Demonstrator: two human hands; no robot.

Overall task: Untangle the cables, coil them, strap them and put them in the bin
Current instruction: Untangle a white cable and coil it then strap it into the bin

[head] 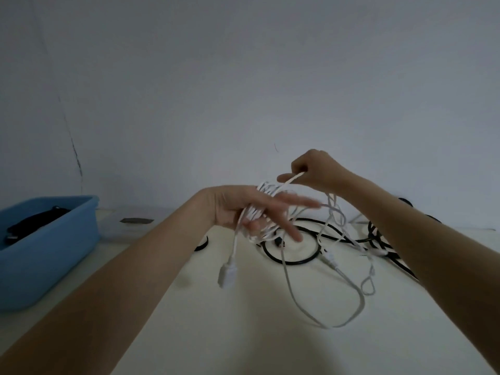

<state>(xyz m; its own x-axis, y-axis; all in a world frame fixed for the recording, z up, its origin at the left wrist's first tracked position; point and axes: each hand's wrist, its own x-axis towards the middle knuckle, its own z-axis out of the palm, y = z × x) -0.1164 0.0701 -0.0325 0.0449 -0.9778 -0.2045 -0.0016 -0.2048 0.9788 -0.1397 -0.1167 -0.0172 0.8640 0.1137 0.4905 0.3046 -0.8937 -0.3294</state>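
Far left we have the blue bin (51,247), cut off by the frame edge, sitting on the pale surface (216,334). Something black (35,221) lies inside it, too dark for us to say more than that it looks like a bundled cable. Just behind the bin a small dark strip (136,220) lies flat on the surface; we cannot tell what it is.

Moving to the middle, the left hand (243,209) is raised above the surface, fingers stretched out straight and blurred, with loops of the white cable (297,299) wound around them. A white plug end (226,274) dangles below that hand, clear of the surface.

Next, the right hand (315,169) is higher and a little further back, thumb and curled fingers pinching a strand of the same white cable where it leads off the coil. The rest of the white cable hangs in a long loose loop down to the surface.

Underneath and to the right, the black cables (295,262) lie looped on the surface, partly hidden by the right forearm, so we cannot count them.
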